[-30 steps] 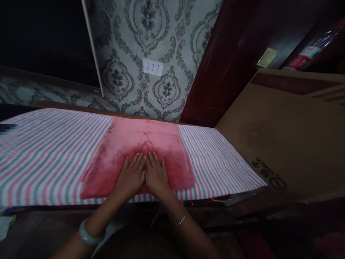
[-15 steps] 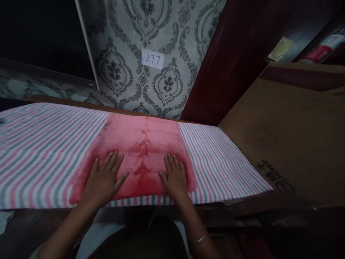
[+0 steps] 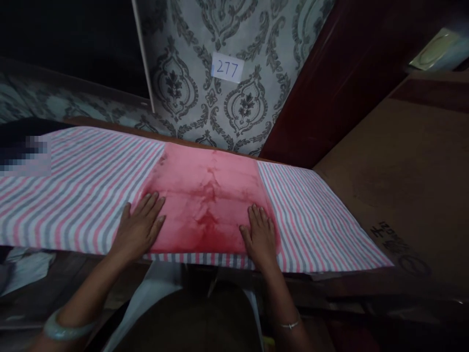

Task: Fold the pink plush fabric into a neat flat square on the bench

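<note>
A: Quick pass. We had the left hand [image 3: 139,230] flat, palm down, fingers spread, on the left edge of the pink cloth [image 3: 208,195]. Holding nothing, just pressing.

B: Same for the right hand [image 3: 261,237]: flat, fingers close together and straight, on the cloth's right near corner. No pinch.

A: Where did we put the cloth?

B: Lying flat in the middle of the striped sheet [image 3: 80,186], reaching from the sheet's far edge nearly to its near edge. Stripes showed on both sides of it and in a thin strip in front. A darker red patch sat between our hands.

A: The two hands were well apart, one at each side of the cloth.

B: Wrists: pale bangle [image 3: 62,330] on the left, thin bracelet [image 3: 289,324] on the right.

A: Background?

B: Patterned wallpaper [image 3: 242,98] behind, with a white label [image 3: 227,68] reading 277. Dark red door [image 3: 330,88] to the right of it. Brown cardboard [image 3: 403,186] at the far right, touching the sheet's right end, some print on it, unreadable.

A: Blurred block at the left edge, we couldn't tell what.
</note>
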Demonstrator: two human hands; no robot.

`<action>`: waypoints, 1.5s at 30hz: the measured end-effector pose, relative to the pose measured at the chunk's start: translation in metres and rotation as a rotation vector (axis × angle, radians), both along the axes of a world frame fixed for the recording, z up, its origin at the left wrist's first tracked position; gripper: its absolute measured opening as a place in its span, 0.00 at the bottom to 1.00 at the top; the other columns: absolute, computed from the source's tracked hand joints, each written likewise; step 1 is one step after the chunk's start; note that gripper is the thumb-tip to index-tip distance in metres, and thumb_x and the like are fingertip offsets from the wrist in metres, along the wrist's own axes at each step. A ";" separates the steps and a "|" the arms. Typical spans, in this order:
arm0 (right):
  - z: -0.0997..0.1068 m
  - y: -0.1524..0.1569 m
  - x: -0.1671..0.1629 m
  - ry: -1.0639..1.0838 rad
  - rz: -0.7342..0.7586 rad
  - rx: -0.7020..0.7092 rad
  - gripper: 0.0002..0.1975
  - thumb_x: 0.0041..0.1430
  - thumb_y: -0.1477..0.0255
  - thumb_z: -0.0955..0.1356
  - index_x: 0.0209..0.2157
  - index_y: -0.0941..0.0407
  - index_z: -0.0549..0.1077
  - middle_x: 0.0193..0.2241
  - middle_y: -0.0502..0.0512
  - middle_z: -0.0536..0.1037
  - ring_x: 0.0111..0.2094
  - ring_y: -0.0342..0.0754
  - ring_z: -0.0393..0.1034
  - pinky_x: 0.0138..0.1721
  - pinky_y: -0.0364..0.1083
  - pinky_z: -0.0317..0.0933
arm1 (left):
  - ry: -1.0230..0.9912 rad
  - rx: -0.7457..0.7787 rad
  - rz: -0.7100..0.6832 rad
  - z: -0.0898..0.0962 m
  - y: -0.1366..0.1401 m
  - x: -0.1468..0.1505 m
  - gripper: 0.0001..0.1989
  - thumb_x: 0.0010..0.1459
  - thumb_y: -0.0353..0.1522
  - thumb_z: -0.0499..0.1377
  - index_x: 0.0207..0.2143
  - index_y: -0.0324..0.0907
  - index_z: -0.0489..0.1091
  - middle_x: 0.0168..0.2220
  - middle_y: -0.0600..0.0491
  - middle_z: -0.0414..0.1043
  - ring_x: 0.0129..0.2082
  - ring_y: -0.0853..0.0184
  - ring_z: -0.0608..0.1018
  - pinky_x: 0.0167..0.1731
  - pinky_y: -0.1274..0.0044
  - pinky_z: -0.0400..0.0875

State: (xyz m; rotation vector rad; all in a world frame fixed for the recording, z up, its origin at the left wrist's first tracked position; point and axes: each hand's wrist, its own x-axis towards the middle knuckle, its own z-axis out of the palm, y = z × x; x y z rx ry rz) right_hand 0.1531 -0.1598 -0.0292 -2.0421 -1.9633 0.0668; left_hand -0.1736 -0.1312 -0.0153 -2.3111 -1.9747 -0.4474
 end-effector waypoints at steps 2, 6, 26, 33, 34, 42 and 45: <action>0.000 0.000 0.003 0.015 0.014 0.003 0.31 0.67 0.61 0.57 0.68 0.59 0.58 0.70 0.58 0.55 0.72 0.56 0.42 0.69 0.60 0.39 | -0.022 -0.009 0.000 0.003 0.000 -0.003 0.31 0.65 0.40 0.38 0.64 0.39 0.63 0.69 0.43 0.58 0.68 0.52 0.60 0.67 0.52 0.45; 0.002 0.000 -0.002 0.075 0.055 0.054 0.31 0.68 0.62 0.56 0.67 0.60 0.60 0.69 0.60 0.59 0.71 0.54 0.46 0.70 0.57 0.41 | -0.149 0.110 -0.021 0.014 -0.012 0.005 0.27 0.65 0.40 0.42 0.55 0.42 0.72 0.59 0.44 0.72 0.60 0.52 0.71 0.64 0.54 0.55; -0.007 0.004 -0.054 0.079 0.418 0.157 0.27 0.69 0.66 0.61 0.67 0.57 0.60 0.69 0.56 0.59 0.70 0.54 0.47 0.68 0.56 0.42 | -0.603 0.168 -0.345 -0.016 -0.012 0.026 0.07 0.62 0.37 0.58 0.40 0.45 0.72 0.44 0.50 0.75 0.48 0.61 0.75 0.50 0.66 0.71; -0.009 0.004 -0.054 0.077 0.419 0.172 0.27 0.69 0.65 0.61 0.67 0.56 0.60 0.69 0.56 0.59 0.70 0.54 0.48 0.68 0.57 0.43 | -0.641 0.178 -0.301 -0.016 -0.010 0.031 0.07 0.61 0.36 0.57 0.35 0.44 0.72 0.39 0.50 0.74 0.45 0.61 0.76 0.47 0.66 0.71; -0.009 0.004 -0.054 0.077 0.419 0.174 0.27 0.69 0.65 0.61 0.67 0.55 0.60 0.69 0.56 0.59 0.70 0.54 0.48 0.68 0.57 0.43 | -0.641 0.176 -0.303 -0.016 -0.009 0.031 0.06 0.61 0.35 0.57 0.34 0.44 0.72 0.39 0.50 0.74 0.44 0.61 0.76 0.46 0.66 0.71; -0.011 0.004 -0.054 0.072 0.425 0.201 0.28 0.69 0.65 0.61 0.68 0.55 0.59 0.69 0.56 0.59 0.70 0.54 0.47 0.68 0.58 0.44 | -0.704 0.166 -0.291 -0.016 -0.007 0.029 0.07 0.61 0.34 0.56 0.31 0.44 0.72 0.38 0.50 0.75 0.42 0.63 0.77 0.45 0.68 0.72; -0.011 0.004 -0.053 0.076 0.427 0.206 0.27 0.69 0.65 0.61 0.68 0.55 0.59 0.69 0.56 0.59 0.70 0.53 0.47 0.68 0.57 0.43 | -0.758 0.122 -0.258 -0.016 -0.008 0.026 0.09 0.61 0.36 0.56 0.31 0.44 0.72 0.40 0.49 0.76 0.42 0.63 0.78 0.45 0.68 0.74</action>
